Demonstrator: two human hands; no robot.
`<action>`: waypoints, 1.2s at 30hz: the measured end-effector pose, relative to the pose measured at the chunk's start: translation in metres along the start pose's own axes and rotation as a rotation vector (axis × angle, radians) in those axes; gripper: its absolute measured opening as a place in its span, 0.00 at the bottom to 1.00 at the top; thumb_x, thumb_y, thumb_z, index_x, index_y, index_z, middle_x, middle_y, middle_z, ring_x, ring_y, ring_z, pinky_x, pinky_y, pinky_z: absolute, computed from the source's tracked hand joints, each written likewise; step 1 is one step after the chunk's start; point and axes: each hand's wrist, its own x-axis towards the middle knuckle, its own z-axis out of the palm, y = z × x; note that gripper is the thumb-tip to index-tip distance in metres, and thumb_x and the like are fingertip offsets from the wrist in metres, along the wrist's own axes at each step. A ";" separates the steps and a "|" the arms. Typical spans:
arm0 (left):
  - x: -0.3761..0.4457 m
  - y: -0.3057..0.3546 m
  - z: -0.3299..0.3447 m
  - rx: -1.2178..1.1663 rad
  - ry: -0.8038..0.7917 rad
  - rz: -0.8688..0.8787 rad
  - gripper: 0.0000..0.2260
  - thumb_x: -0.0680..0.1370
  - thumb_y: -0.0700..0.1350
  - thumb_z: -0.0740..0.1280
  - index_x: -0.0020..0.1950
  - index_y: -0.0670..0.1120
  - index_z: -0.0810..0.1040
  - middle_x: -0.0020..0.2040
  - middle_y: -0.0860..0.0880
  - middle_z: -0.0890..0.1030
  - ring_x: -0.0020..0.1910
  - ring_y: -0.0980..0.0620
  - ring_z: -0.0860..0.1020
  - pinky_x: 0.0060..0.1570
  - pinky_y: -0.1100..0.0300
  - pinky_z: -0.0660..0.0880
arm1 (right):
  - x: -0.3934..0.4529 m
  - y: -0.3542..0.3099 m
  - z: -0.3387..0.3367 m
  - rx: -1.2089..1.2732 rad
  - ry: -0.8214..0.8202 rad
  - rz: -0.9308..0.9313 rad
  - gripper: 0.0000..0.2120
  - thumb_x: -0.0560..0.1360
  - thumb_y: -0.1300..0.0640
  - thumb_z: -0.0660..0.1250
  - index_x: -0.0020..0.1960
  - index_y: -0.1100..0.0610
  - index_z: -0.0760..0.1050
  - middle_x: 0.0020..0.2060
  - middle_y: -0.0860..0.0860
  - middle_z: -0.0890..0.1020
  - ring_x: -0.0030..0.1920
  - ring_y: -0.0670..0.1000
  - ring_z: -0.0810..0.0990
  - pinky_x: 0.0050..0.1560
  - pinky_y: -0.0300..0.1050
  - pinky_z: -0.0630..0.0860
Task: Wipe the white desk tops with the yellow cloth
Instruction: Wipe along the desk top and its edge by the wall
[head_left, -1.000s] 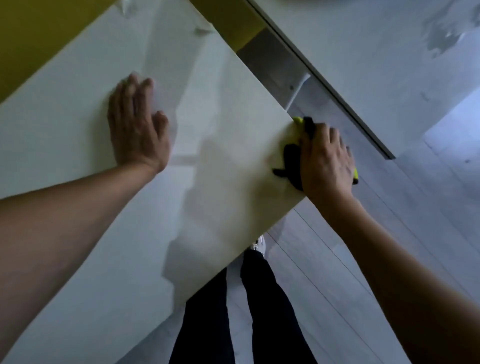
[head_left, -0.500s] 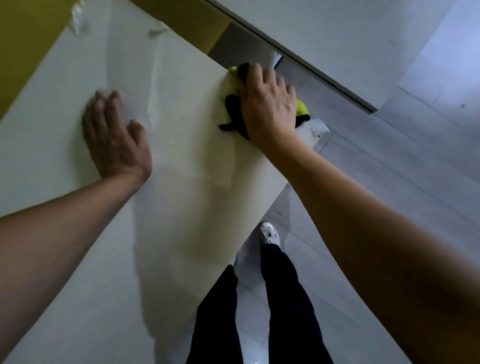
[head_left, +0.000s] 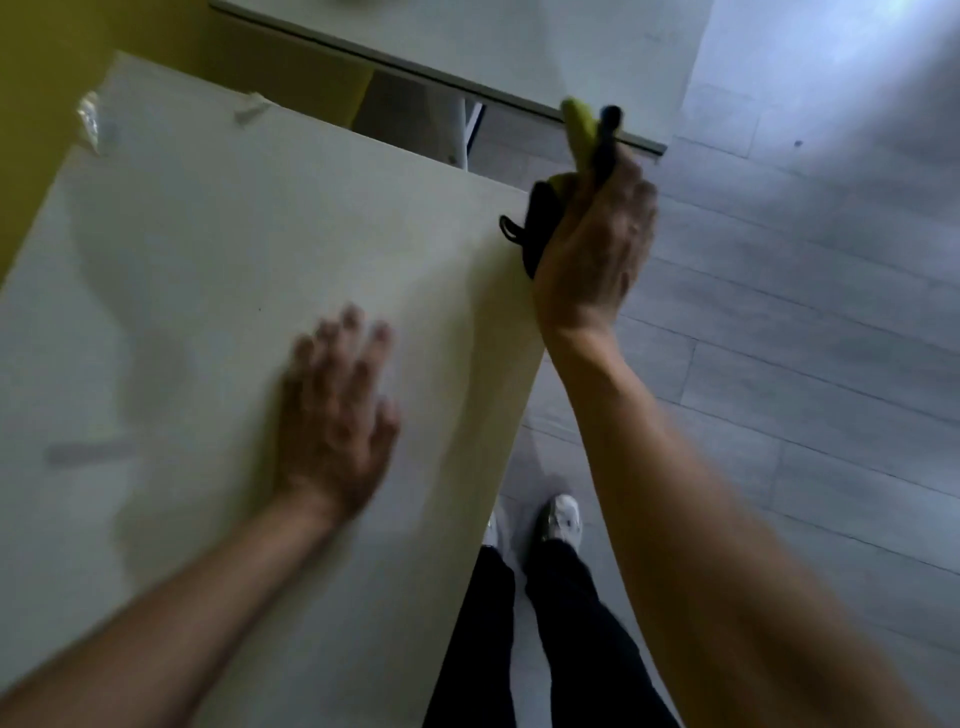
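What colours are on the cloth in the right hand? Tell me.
Yellow-green and black cloth, head view.

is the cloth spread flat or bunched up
Bunched up: the cloth sticks out crumpled from the right hand, at the desk corner.

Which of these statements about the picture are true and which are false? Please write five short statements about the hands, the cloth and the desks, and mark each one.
1. The right hand grips the yellow cloth. True.
2. The left hand holds a spray bottle. False: it holds nothing and lies with its fingers spread over the near white desk.
3. The cloth lies flat in the middle of the near desk. False: it is bunched in the right hand at the desk's far right corner, one end sticking up.
4. A second white desk stands beyond the near one. True.
5. The floor is covered with red carpet. False: it shows grey planks.
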 end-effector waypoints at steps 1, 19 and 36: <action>-0.017 0.012 0.003 -0.005 -0.034 0.059 0.28 0.82 0.50 0.56 0.82 0.44 0.65 0.82 0.39 0.62 0.81 0.37 0.61 0.80 0.41 0.56 | -0.004 0.002 -0.010 0.025 0.058 0.044 0.19 0.81 0.54 0.64 0.69 0.61 0.74 0.54 0.56 0.80 0.52 0.53 0.77 0.52 0.52 0.76; -0.053 0.024 0.017 0.136 -0.115 0.149 0.31 0.82 0.56 0.55 0.83 0.45 0.63 0.84 0.42 0.60 0.83 0.39 0.57 0.79 0.37 0.57 | -0.175 -0.004 -0.072 0.252 -0.461 0.284 0.33 0.81 0.50 0.52 0.83 0.55 0.48 0.78 0.57 0.60 0.77 0.56 0.62 0.75 0.59 0.66; -0.053 0.026 0.017 0.132 -0.060 0.141 0.29 0.81 0.52 0.54 0.83 0.46 0.63 0.83 0.42 0.61 0.82 0.40 0.59 0.81 0.41 0.53 | -0.089 0.008 -0.033 0.246 -0.462 0.323 0.32 0.82 0.62 0.57 0.83 0.56 0.51 0.76 0.58 0.63 0.71 0.56 0.68 0.71 0.39 0.64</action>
